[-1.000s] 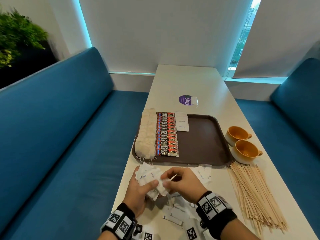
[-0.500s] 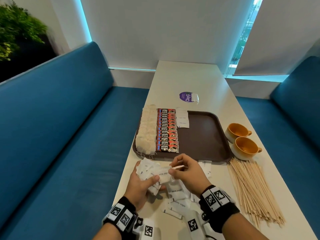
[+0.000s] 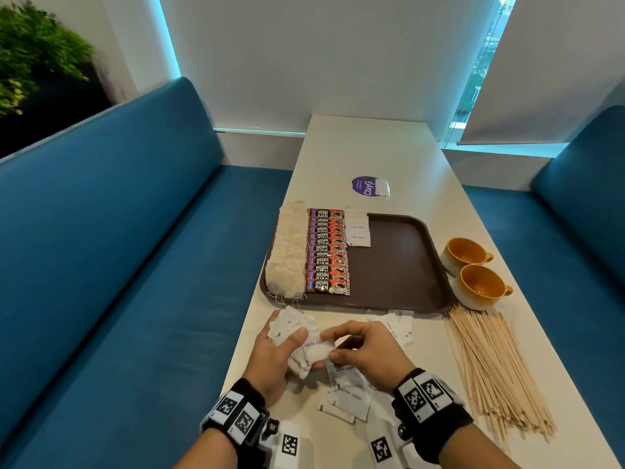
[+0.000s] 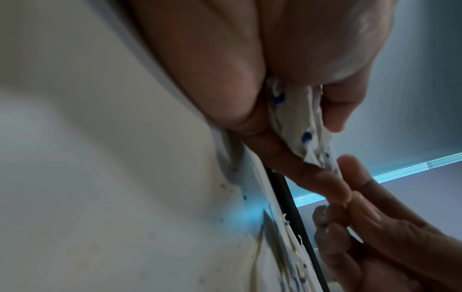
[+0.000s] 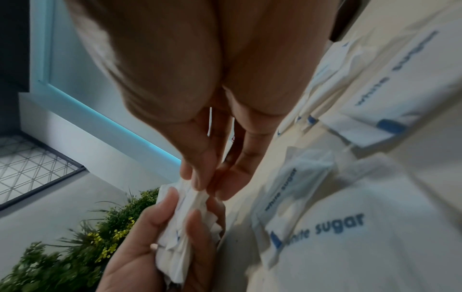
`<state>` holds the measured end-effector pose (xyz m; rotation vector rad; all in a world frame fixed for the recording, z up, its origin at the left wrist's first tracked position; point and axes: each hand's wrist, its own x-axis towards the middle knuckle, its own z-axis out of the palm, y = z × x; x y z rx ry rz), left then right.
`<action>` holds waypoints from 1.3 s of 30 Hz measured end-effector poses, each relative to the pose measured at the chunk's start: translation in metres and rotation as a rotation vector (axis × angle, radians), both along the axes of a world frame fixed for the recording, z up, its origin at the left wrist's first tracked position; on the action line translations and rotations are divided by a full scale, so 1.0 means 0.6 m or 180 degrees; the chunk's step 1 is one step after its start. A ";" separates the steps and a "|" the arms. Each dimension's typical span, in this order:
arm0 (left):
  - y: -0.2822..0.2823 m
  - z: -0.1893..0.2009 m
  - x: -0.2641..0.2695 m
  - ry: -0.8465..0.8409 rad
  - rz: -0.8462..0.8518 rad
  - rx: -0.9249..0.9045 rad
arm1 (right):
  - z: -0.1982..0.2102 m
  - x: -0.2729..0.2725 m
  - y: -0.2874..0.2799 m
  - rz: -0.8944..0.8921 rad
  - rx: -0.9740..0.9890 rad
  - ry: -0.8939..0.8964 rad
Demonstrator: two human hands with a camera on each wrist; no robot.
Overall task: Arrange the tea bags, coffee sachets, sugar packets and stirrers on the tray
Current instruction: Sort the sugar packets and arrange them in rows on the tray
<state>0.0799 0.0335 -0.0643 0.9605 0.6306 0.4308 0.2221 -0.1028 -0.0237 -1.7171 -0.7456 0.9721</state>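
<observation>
**Booth table, sugar sorting**

Blue benches point(image 3: 118, 265) flank white table point(image 3: 389, 157). Brown tray point(image 3: 399, 265) holds tea bags point(image 3: 287, 252), coffee sachets point(image 3: 326, 252). Stirrers point(image 3: 490, 370) beside it. Left hand point(image 3: 274, 357) grips sugar packets point(image 3: 304, 346); right hand point(image 3: 368, 350) pinches one.

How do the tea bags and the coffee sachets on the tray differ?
The tea bags are plain pale beige with no print; the coffee sachets are glossy red and black with lettering. The tea bags form the leftmost row on the tray, while the coffee sachets sit just to their right. Thin strings trail from the tea bags over the near rim; the coffee sachets have none. Both lie in neat overlapping rows.
</observation>
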 end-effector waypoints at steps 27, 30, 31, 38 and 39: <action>0.011 -0.012 0.006 -0.0015 -0.0041 -0.0065 | 0.013 0.361 0.169 -0.1091 -0.0301 -0.0602; 0.012 -0.015 0.005 -0.0027 -0.0062 -0.0125 | -0.011 0.369 0.189 -0.1027 -0.0537 -0.0493; 0.012 -0.015 0.006 -0.0029 -0.0064 -0.0118 | -0.014 0.371 0.194 -0.1014 -0.0626 -0.0560; 0.012 -0.015 0.006 -0.0169 -0.0139 -0.0183 | -0.012 0.388 0.222 -0.0541 -0.1440 -0.1439; 0.011 -0.013 0.004 -0.0220 -0.0167 -0.0219 | -0.010 0.387 0.221 -0.0548 -0.1426 -0.1423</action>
